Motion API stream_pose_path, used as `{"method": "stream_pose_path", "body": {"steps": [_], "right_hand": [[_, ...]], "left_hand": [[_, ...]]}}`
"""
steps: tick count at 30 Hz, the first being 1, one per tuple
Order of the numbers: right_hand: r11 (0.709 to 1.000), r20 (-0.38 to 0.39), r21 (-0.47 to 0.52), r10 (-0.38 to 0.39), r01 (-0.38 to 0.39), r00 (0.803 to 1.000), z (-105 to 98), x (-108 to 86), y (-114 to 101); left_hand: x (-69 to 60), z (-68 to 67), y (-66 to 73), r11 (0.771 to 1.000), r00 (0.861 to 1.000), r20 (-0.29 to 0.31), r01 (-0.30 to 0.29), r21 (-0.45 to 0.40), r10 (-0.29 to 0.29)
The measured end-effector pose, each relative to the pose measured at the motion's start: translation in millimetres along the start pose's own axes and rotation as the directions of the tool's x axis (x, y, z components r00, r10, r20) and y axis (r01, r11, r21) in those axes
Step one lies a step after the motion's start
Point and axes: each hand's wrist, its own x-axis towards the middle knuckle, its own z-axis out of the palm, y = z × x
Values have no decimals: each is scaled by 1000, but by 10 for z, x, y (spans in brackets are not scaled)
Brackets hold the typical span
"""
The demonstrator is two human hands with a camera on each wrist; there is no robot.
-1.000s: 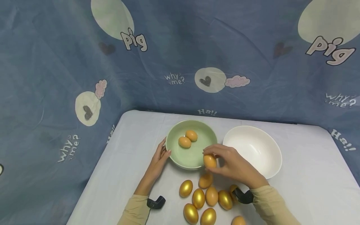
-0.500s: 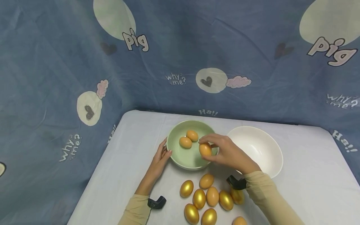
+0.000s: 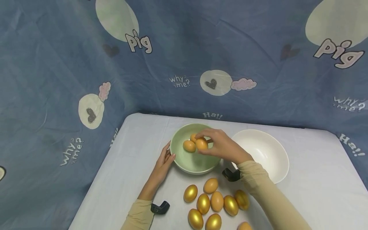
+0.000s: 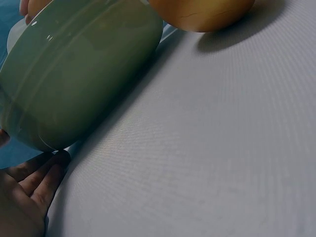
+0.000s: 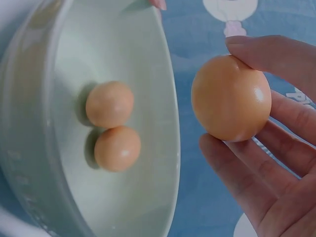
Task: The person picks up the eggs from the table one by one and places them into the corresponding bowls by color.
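The right hand [image 3: 222, 145] pinches an orange-brown egg [image 3: 201, 143] between thumb and fingers over the green bowl [image 3: 195, 163]. In the right wrist view that egg [image 5: 231, 98] is held beside the bowl's rim, and two similar eggs [image 5: 109, 103] lie touching inside the bowl. The left hand [image 3: 161, 166] rests against the bowl's left side, thumb near the rim. From the left wrist view, fingers of the left hand [image 4: 29, 192] touch the bowl's lower wall [image 4: 84, 74]. Gold eggs [image 3: 203, 203] and brown eggs [image 3: 217, 201] lie on the table in front of the bowl.
A white bowl [image 3: 263, 153] stands right of the green one, partly behind the right forearm. The white-covered table [image 3: 115, 188] meets a blue patterned cloth [image 3: 172, 57] at its back and sides. One more brown egg [image 3: 245, 226] lies at the bottom edge of the head view.
The right hand has carried its egg leftward and up, from the green bowl's front right rim to above the bowl's middle. The left hand has stayed at the bowl's side.
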Motion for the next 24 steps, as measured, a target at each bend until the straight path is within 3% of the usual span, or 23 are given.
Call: {"method": "stream_pose_path", "body": {"steps": [11, 24], "right_hand": [[999, 41, -37, 3, -2, 999, 56, 286, 95], [998, 82, 18, 61, -63, 995, 148, 576, 180]], "left_hand": [[-2, 2, -10, 1000, 1000, 8, -1, -13, 1], [-20, 6, 29, 1000, 1000, 12, 8, -15, -8]]}}
